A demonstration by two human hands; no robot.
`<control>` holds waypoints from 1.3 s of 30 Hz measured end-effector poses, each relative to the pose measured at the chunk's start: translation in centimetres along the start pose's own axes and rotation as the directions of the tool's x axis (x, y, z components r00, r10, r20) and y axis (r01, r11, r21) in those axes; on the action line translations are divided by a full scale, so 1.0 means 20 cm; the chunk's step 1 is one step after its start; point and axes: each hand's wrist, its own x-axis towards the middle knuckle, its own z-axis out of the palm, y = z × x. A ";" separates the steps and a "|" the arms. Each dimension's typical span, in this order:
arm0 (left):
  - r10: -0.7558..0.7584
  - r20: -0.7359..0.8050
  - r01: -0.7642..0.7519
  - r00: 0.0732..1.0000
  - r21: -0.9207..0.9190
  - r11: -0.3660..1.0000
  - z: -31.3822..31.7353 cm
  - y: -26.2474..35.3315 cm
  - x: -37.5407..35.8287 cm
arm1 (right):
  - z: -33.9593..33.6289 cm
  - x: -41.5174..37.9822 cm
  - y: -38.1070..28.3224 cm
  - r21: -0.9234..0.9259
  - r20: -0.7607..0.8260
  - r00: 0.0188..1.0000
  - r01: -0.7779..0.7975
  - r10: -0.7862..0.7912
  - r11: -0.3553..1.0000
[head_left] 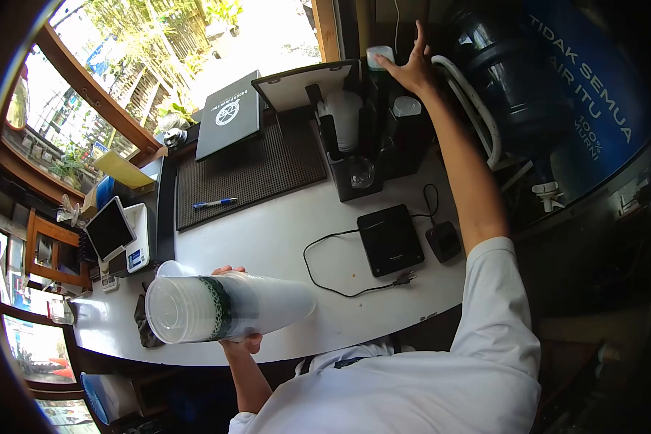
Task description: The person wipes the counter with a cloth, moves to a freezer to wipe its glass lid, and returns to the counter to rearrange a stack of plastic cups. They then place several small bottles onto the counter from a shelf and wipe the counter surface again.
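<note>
A long stack of clear plastic cups (pixel 173 309) with a dark green printed band lies sideways over the counter's near edge. My left hand (pixel 247 343) is wrapped round it from beneath, fingers showing above and below. Stretched far to the upper right, my right hand (pixel 414 72) has its fingers spread, with the thumb right at a white-topped cup stack (pixel 380 55) in the black organizer. Clear lids (pixel 406 107) fill a compartment just below that hand. More clear cups (pixel 342 119) stand in the organizer's left side.
A black power device (pixel 390 241) with a cable lies on the white counter (pixel 267 242). A blue pen (pixel 215 203) rests on the dark mat (pixel 267 163). A tablet stand (pixel 116 231) is at left. Right of my arm stands a water bottle dispenser (pixel 513 87).
</note>
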 end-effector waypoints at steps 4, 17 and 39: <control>0.017 -0.016 -0.016 1.000 0.007 1.000 0.02 0.00 0.01 | 0.03 0.10 0.06 -0.066 -0.017 0.967 0.253 -0.254 0.965; -0.246 0.215 0.293 0.945 -0.227 0.929 0.07 -0.06 0.01 | -0.28 -1.17 -1.20 0.786 0.249 0.560 0.360 -0.790 0.503; -0.320 0.223 0.301 0.921 0.112 0.947 -0.08 -0.11 -0.13 | -0.18 -1.27 -1.45 0.684 -0.120 0.826 0.471 -0.551 0.557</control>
